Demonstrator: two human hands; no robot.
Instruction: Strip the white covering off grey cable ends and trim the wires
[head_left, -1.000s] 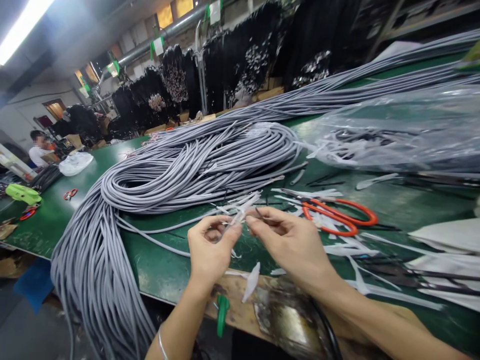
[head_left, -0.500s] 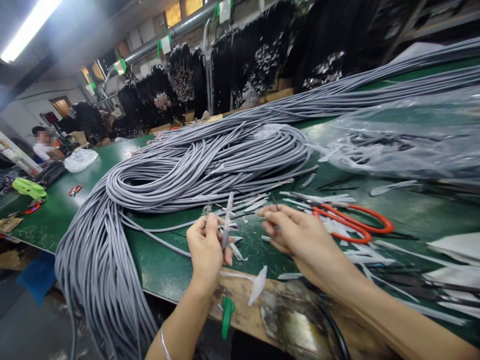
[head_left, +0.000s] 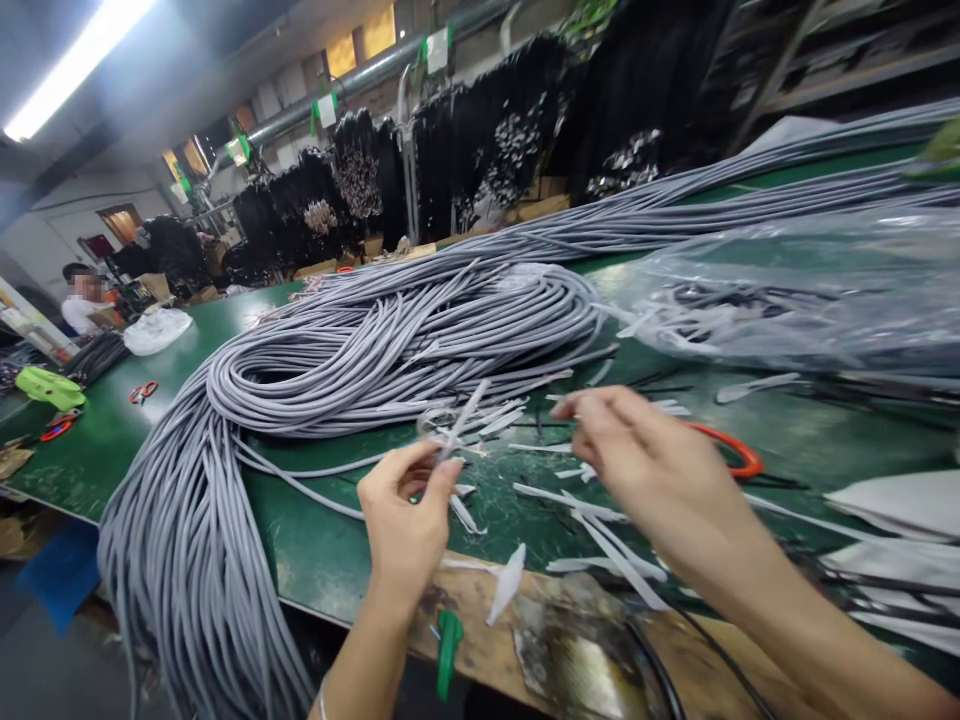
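Observation:
My left hand (head_left: 409, 505) is closed on the end of a grey cable (head_left: 445, 452). The cable's pale, wrapped-looking tip (head_left: 471, 410) sticks up past thumb and forefinger. To the right, my right hand (head_left: 637, 450) hovers above the table with its fingers bent and drawn together; whatever they hold, if anything, is too blurred to name. Orange-handled scissors (head_left: 739, 462) lie behind this hand, mostly hidden by it. White strips (head_left: 592, 530) are scattered on the table beneath and between the hands.
A large coil of grey cables (head_left: 315, 370) covers the green table (head_left: 322, 555), and many hang over its front edge. A clear plastic bag (head_left: 810, 290) lies at right. A wooden board with a metal plate (head_left: 592, 665) and green clip (head_left: 448, 650) sits at the near edge.
My right hand has moved right, over the scissors, which now show less. My left hand has turned, and the cable tip leans further right. White strips under the right hand are newly visible.

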